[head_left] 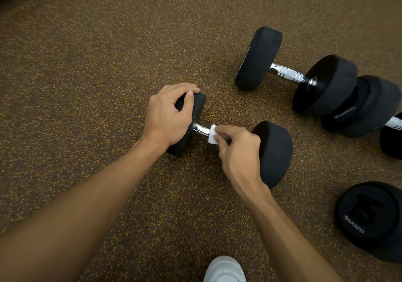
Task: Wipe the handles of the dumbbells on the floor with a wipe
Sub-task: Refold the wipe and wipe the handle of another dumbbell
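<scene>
Head view: on the floor (pixel 87 86), the near dumbbell (pixel 274 151) lies mid-frame, left hand (pixel 167 118) curled over its left head, bracing it. Right hand (pixel 237 149) pinches the wipe (pixel 212 137) round the handle (pixel 201 129). Best now: hold firm, slide along the bare chrome, twisting.

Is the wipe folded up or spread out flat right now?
Folded small: the wipe shows as a compact white pad pinched by the right hand against the dumbbell handle, not spread.

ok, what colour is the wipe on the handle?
White; the wipe shows best in the head view.
</scene>
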A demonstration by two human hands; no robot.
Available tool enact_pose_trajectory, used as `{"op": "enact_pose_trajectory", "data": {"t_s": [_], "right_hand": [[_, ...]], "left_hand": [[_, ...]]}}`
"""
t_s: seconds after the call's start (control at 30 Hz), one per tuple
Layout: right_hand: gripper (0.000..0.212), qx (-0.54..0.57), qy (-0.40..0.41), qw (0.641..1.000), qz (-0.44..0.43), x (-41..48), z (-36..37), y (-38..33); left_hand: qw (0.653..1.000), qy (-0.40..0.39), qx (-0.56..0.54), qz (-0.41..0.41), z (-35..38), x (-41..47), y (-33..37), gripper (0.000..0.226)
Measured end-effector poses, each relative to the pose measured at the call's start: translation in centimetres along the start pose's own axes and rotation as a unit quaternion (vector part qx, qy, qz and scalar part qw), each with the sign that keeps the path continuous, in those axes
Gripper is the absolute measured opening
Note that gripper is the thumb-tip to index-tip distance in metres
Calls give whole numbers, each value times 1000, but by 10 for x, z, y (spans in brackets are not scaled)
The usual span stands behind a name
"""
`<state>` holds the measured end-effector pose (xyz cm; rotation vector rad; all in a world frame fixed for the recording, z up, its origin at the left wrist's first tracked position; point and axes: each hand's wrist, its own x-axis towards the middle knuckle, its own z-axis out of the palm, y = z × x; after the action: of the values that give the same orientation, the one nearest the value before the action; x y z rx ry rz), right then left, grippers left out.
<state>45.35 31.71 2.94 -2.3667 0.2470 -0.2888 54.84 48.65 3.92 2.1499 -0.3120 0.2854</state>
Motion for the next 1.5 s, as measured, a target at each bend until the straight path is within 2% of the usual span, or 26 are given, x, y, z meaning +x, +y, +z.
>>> {"op": "enact_pose_trajectory", "data": {"t_s": [0.17,0.3,0.47,0.63,0.83,0.97,1.2,1.33,1.5], "right_hand": [[21,-13,24,994,-107,-8,15,11],[26,-21,22,991,-133,-11,21,13],[33,-48,53,993,-92,-19,26,14],[31,-47,36,990,-127,-13,37,15],[35,-60,71,992,-81,-21,30,22],[33,-34,49,994,-91,-13,40,15],[31,-7,78,997,-26,-13,45,35],[37,-72,36,997,-12,-7,39,27],[32,-80,6,997,7,-4,24,14]], "left_hand": [[1000,2,1,4,0,-2,-2,27],[1000,5,0,-3,0,0,0,27],[1000,2,4,-8,-1,2,2,27],[1000,3,0,-9,1,3,2,28],[1000,4,3,-15,2,5,1,28],[1000,1,-2,-15,2,5,1,28],[1000,-3,3,-18,2,6,1,28],[1000,-5,5,-15,0,4,3,27],[1000,-11,4,-22,0,4,6,27]]}}
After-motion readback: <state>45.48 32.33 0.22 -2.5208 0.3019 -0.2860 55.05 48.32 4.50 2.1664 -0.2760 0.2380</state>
